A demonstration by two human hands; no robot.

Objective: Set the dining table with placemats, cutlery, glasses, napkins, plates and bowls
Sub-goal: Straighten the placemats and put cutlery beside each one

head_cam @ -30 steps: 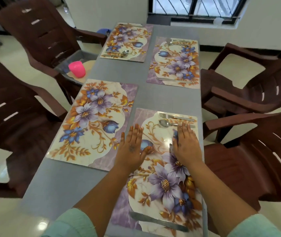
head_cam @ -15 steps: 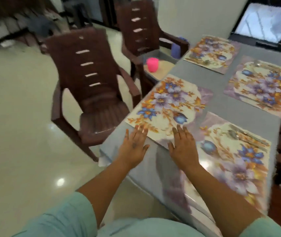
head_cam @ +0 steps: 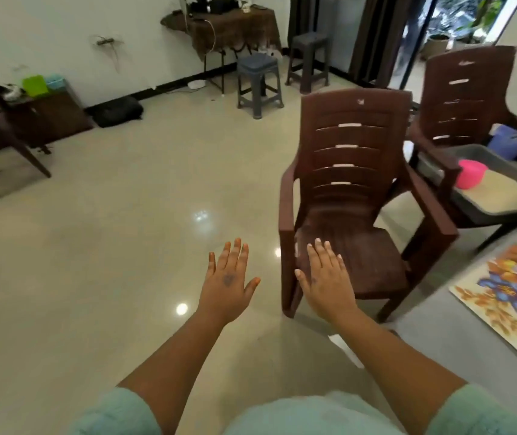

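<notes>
The floor [head_cam: 94, 262], pale and glossy, spreads under and far beyond both hands, with bright light spots just left of the left wrist. Right of the right hand runs a strip of grey table [head_cam: 458, 328], its corner close to that forearm. A brown chair [head_cam: 351, 196] stands just ahead of the right hand, seat facing the table; the fingertips overlap its seat edge in the view, though whether they touch it I cannot tell. A second chair [head_cam: 471, 98] stands farther off to the right, and on its seat sits a grey tray [head_cam: 496, 211] holding a pink cup [head_cam: 471, 178] and something lilac [head_cam: 508, 144] behind it. On the table, well right of the right hand, lies a floral placemat [head_cam: 508, 293], only partly in view, cut off by the picture's edge. Far ahead of the left hand stand two grey stools [head_cam: 260, 80], and beyond them a side table [head_cam: 235, 26] draped in brown cloth. Far to the left sits a low cabinet [head_cam: 46, 117] with a green box [head_cam: 34, 85] on top.

The left hand [head_cam: 227, 285] is held out flat over the floor, palm down, fingers straight and slightly spread, holding nothing. The right hand [head_cam: 328, 281] is likewise flat, fingers straight and together, holding nothing. Pale green sleeves [head_cam: 116, 412] show at the bottom
</notes>
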